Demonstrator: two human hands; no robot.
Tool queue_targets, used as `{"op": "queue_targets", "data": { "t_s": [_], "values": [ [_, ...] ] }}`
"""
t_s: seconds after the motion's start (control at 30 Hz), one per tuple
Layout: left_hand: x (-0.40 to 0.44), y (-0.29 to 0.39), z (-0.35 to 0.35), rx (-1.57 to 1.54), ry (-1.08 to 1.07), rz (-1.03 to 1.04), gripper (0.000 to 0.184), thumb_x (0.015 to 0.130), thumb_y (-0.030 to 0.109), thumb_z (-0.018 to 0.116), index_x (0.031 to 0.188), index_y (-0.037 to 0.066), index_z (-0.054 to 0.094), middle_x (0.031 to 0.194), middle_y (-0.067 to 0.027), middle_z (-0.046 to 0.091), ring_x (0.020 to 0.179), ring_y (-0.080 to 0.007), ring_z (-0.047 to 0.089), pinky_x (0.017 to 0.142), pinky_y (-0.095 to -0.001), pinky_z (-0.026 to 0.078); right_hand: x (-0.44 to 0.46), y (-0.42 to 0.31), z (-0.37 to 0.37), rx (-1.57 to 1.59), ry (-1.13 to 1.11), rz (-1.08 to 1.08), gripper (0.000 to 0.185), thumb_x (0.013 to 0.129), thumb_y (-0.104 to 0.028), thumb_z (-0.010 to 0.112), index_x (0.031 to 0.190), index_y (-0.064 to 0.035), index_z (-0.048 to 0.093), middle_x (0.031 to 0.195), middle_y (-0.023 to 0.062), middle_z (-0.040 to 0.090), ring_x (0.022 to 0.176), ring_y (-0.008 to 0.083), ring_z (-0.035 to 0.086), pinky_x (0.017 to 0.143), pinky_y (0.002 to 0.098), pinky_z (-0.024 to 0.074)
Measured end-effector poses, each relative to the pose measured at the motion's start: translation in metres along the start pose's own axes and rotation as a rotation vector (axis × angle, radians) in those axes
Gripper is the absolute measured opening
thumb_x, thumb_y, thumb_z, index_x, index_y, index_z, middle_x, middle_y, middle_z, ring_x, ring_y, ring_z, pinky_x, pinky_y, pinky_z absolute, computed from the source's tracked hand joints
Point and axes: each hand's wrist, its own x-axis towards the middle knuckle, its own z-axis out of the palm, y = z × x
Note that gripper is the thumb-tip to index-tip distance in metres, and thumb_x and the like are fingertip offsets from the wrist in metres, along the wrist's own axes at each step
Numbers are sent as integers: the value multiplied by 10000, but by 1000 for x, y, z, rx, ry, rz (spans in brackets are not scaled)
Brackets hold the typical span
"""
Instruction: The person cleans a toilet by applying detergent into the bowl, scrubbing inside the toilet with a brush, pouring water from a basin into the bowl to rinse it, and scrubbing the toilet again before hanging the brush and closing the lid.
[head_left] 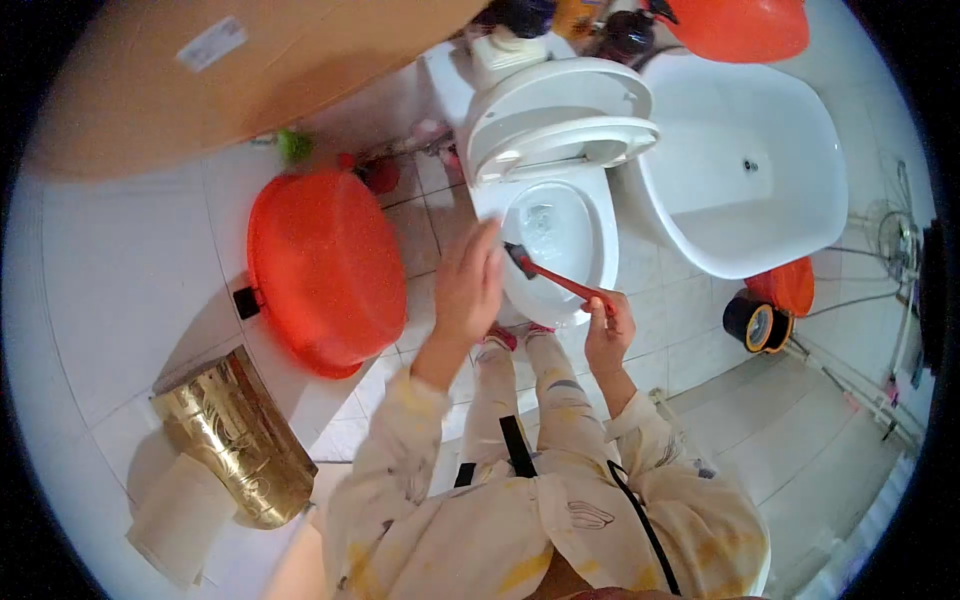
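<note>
A white toilet [604,225] stands in front of me with its lid [560,90] and seat [575,138] raised. My right hand [610,333] is closed around the end of a red-handled toilet brush [562,282]. The brush slants up and left over the bowl, its dark head near the left side of the rim. Beside that rim is my left hand [470,285], fingers stretched out and nothing visible in them. Whether it touches the toilet I cannot tell. Water shows in the bowl.
To the left, a large red basin [330,270] leans by the wall, above a gold-coloured box [240,435] and a paper roll [182,515]. A white tub [780,160] stands right of the toilet. A cardboard box [300,70] overhangs the upper left.
</note>
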Motion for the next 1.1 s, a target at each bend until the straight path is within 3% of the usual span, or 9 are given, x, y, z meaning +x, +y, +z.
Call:
{"op": "queue_targets", "data": {
  "t_s": [0.13,0.23,0.47,0.67,0.73,0.87,0.93,1.03,1.1],
  "values": [
    [149,39,42,279,65,412,414,811,166,539,1178,-3,452,1194,-190,465,1053,-349,462,904,-424,373,-17,72,-26,-95,104,264,152,864,-106,523,935,28,526,798,54,538,640,115,542,591,233,470],
    [190,33,82,467,113,509,452,820,271,535,1157,-19,455,1197,-192,462,1050,-350,466,889,-424,387,-25,132,-30,-122,153,464,165,869,-108,502,965,26,514,784,64,545,616,110,545,569,223,467],
    [201,71,92,803,-1,292,434,857,428,431,930,26,575,911,-174,554,890,-345,525,745,-446,436,-52,213,-41,-232,151,510,184,826,-34,469,977,63,506,782,123,584,587,167,603,538,252,488],
    [232,21,92,318,-286,-109,370,867,329,437,990,7,572,935,-174,581,854,-338,564,746,-395,453,-45,207,-41,-23,171,746,186,792,-27,455,940,72,506,764,136,581,579,195,621,521,267,492],
    [259,0,96,16,-622,-333,355,881,279,415,1027,-17,543,911,-184,601,821,-340,560,761,-361,439,-48,212,-38,-106,115,720,189,787,-24,452,940,73,506,758,137,576,572,188,613,516,273,491],
    [300,-41,127,404,-846,-55,340,834,211,440,1052,-33,532,1000,-201,588,895,-349,558,803,-376,433,-51,214,-25,-88,175,783,184,783,-22,455,929,74,512,756,135,573,555,184,597,516,276,490],
    [328,-103,164,668,-795,-44,434,741,180,503,1108,-51,500,1098,-232,533,999,-360,522,856,-385,413,-48,201,-19,-8,273,869,189,752,-164,581,798,16,548,742,173,566,706,305,547,662,365,433],
    [335,-126,173,802,-805,-50,502,690,189,550,1124,-56,497,1151,-243,505,1053,-362,503,885,-385,402,-51,196,-13,-98,227,798,184,780,-175,564,818,5,559,772,200,566,751,341,541,693,383,426],
    [338,-119,182,811,-856,-85,511,680,238,580,1100,-48,523,1157,-235,505,1058,-353,503,891,-377,400,-42,181,-11,-173,184,805,163,777,-98,519,869,34,545,768,176,571,683,272,564,618,340,459]
  ]
}}
